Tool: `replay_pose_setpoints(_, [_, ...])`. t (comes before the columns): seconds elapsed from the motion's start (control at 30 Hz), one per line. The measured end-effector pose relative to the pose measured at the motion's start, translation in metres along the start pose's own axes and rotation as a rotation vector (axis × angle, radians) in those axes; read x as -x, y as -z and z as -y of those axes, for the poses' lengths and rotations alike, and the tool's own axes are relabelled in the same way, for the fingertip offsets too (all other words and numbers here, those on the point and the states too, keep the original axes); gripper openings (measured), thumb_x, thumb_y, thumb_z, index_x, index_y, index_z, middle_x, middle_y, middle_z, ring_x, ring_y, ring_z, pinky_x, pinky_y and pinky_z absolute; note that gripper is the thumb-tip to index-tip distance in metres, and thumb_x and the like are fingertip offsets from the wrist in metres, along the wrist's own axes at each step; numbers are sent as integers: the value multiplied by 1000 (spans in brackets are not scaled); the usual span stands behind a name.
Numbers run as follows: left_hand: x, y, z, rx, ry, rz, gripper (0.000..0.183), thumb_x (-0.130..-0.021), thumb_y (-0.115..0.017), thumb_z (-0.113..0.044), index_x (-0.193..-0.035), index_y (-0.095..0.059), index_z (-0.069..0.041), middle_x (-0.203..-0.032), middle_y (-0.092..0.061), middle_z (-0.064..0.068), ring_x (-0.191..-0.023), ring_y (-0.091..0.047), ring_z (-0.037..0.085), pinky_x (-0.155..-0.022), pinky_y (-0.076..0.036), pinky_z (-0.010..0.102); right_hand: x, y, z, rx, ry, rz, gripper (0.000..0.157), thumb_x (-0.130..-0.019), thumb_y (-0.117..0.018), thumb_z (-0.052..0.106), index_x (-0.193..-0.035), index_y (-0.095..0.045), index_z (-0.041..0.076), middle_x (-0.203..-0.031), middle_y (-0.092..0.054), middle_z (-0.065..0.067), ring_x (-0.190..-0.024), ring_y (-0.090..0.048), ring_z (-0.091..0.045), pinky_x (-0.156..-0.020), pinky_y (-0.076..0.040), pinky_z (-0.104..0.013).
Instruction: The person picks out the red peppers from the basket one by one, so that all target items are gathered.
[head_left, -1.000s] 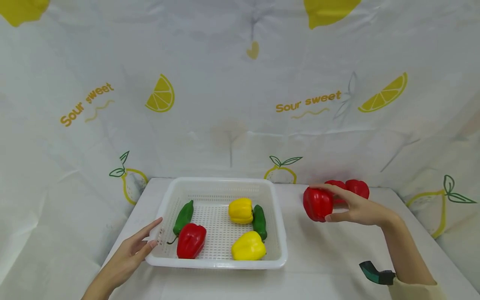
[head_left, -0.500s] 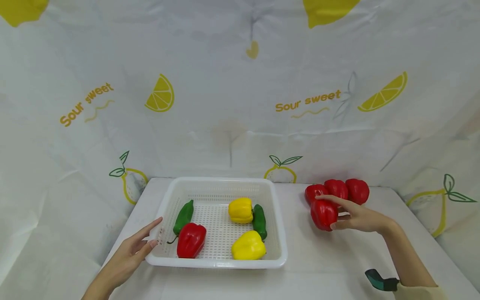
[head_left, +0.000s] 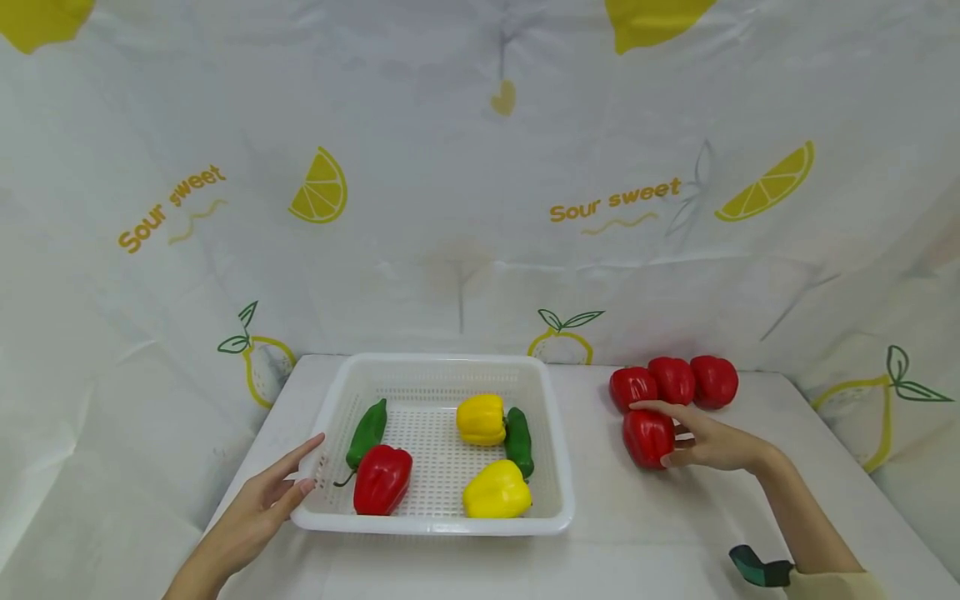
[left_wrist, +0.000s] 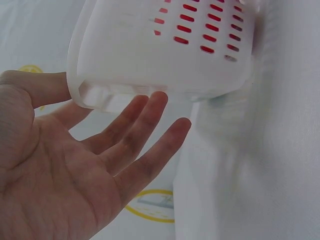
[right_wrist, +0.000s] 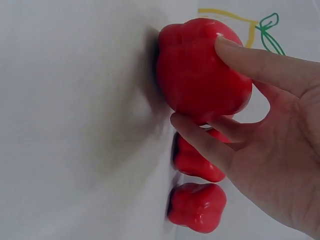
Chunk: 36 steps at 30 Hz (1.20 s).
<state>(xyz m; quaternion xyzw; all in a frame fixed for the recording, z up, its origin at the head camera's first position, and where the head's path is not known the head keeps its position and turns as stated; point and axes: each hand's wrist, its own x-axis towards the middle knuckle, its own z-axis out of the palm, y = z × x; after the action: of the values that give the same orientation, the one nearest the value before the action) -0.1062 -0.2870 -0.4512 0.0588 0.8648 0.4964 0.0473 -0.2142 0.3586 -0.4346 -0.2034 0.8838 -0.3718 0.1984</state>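
Observation:
In the head view my right hand (head_left: 708, 437) holds a red bell pepper (head_left: 648, 438) between thumb and fingers, low at the white table. From the right wrist view, the thumb lies on one side of this red bell pepper (right_wrist: 200, 75) and the fingers on the other. Just behind it sit three more red bell peppers (head_left: 672, 381) in a row. At the left, my left hand (head_left: 258, 504) touches the rim of a white plastic basket (head_left: 431, 527) near its front corner. Its fingers (left_wrist: 150, 165) look nearly straight in the left wrist view, some of them below the rim.
Inside the basket lie a red bell pepper (head_left: 383, 479), two yellow bell peppers (head_left: 497, 490) and two green peppers (head_left: 517, 443). A white cloth (head_left: 420, 275) with lemon prints hangs behind the table. A dark strap piece (head_left: 759, 568) sticks out from the right wrist.
My right hand has brought its red bell pepper toward me and down, in front of the row. The row's leftmost pepper has come into sight. My left hand and the basket stay put.

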Motion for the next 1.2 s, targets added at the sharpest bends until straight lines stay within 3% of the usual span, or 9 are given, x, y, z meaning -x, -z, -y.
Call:
replay_pose_setpoints(0.17, [0, 0, 0, 2, -5, -2, 63, -110, -63, -20, -167, -41, -10, -163, -49, 32, -115, -76, 32, -82, -61, 21, 0, -2, 0, 7, 22, -2, 93, -86, -87, 14, -163, -35, 2, -154, -43, -34, -139, -47, -55, -89, -62, -27])
replay_pose_setpoints(0.43, [0, 0, -1, -4, -8, -9, 63, -109, -63, -20, -167, -41, -10, -163, -49, 32, -114, -76, 31, -82, -63, 22, 2, -2, 0, 43, 85, -6, 89, -89, -86, 12, -163, -37, 6, -154, -42, -33, -139, -44, -56, -93, -67, -43])
replay_pose_setpoints(0.73, [0, 0, 0, 1, 24, 5, 64, -110, -63, -22, -168, -39, -11, -163, -48, 31, -116, -75, 30, -83, -66, 26, 6, -1, 4, 59, 105, -31, 89, -90, -85, 13, -164, -37, 8, -155, -43, -30, -138, -46, -51, -94, -66, -41])
replay_pose_setpoints(0.9, [1, 1, 0, -3, 28, 0, 64, -110, -63, -22, -168, -39, -11, -161, -50, 31, -114, -75, 28, -83, -65, 25, 11, 3, 8, 44, 80, -22, 87, -92, -82, 14, -165, -36, 9, -157, -42, -28, -138, -48, -45, -96, -64, -32])
replay_pose_setpoints(1.2, [0, 0, 0, -1, 12, -2, 64, -109, -64, -21, -167, -41, -11, -158, -53, 30, -114, -76, 29, -83, -62, 22, 14, 12, 21, 36, 76, -46, 93, -90, -85, 15, -165, -32, 6, -159, -38, -35, -138, -47, -56, -92, -61, -27])
